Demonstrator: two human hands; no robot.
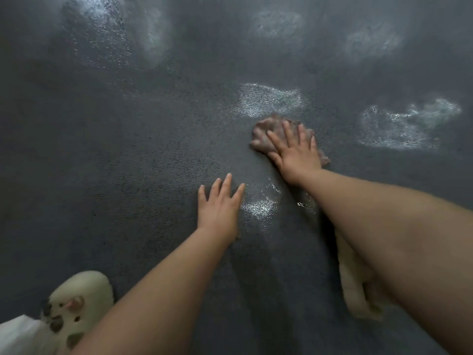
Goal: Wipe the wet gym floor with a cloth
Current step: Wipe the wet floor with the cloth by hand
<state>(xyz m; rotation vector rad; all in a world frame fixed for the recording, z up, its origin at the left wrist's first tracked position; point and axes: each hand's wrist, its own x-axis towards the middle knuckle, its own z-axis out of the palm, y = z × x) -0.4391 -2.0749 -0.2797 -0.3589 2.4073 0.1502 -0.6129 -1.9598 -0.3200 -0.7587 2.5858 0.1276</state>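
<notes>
One cloth (266, 134) lies under the flat, spread right hand (294, 152); the left hand (217, 208) rests flat, holding nothing, on the floor (128, 162).

Single head-worn wide-angle view, looking steeply down and forward at the dark floor (128, 155), close above it, both forearms reaching in from the lower edge, a pale shoe (76, 301) at the bottom-left corner, edges curved by the lens
</notes>
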